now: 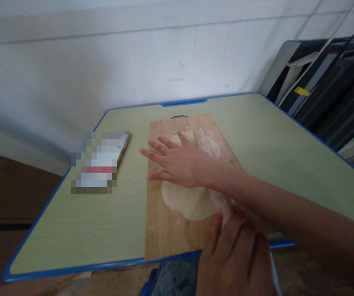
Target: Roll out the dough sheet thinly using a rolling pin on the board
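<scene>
A thin, pale sheet of dough (pixel 186 201) lies on a wooden cutting board (pixel 161 238). Over its middle my right hand (pixel 180 162) is spread palm down with the fingers apart, covering part of the sheet. My left hand (pixel 234 255) is at the board's near right edge, its fingers bent and pressed together by the dough's edge. A whitish, floury strip (pixel 220 201) runs from beyond my right wrist down to these fingers; whether it is folded dough or a separate thing, I cannot tell. Whatever the left fingers hold is hidden.
Everything stands on a pale green table (pixel 118 230) with a blue rim. Left of the board lies a phone (pixel 103 158), partly blurred. A white wall (pixel 152 61) rises behind the table. Dark flat panels (pixel 334 82) and cables lean at the right.
</scene>
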Action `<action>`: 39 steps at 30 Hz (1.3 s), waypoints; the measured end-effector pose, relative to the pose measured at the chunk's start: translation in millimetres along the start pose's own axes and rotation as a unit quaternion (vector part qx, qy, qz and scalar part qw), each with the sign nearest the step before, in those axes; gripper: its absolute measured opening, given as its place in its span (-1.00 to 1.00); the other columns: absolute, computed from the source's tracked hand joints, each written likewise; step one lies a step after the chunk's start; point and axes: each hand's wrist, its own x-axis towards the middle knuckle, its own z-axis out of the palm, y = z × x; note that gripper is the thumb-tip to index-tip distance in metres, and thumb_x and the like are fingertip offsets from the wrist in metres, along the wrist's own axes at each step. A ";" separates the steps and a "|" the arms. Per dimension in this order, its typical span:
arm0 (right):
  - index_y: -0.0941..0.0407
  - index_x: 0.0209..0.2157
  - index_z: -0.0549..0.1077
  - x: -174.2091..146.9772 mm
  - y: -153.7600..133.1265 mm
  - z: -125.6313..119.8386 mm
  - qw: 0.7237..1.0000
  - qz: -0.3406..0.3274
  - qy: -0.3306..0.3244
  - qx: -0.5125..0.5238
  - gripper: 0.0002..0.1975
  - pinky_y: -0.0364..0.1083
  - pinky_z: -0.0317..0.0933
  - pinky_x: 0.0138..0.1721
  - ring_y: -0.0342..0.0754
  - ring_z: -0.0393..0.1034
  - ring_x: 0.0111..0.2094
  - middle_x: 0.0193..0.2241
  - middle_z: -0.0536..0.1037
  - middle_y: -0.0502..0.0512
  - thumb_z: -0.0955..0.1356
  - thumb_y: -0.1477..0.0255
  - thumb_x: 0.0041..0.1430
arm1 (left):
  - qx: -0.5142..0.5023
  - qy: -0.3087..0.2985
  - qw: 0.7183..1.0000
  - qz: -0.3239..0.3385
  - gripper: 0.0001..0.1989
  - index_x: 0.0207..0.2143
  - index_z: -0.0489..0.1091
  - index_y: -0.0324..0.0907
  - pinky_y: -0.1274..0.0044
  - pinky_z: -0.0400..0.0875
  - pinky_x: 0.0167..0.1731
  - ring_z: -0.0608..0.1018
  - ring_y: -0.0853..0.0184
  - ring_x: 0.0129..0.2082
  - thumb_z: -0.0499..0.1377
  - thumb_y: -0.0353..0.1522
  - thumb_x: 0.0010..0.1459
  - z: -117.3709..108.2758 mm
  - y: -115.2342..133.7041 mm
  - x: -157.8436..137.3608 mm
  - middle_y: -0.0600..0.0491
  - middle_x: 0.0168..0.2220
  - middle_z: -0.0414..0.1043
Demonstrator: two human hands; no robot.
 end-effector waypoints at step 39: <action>0.04 0.23 0.23 -82.2 61.4 3.5 0.962 0.214 0.081 0.146 -0.40 0.42 -0.25 0.22 0.16 -0.23 0.35 0.33 0.06 0.13 -0.02 0.08 0.35 | -0.046 -0.016 0.994 0.095 -0.77 -0.47 0.45 -0.13 0.60 0.47 -0.04 0.62 0.43 -0.20 0.07 -0.49 0.19 32.1 15.2 -11.5 0.17 -0.43 0.55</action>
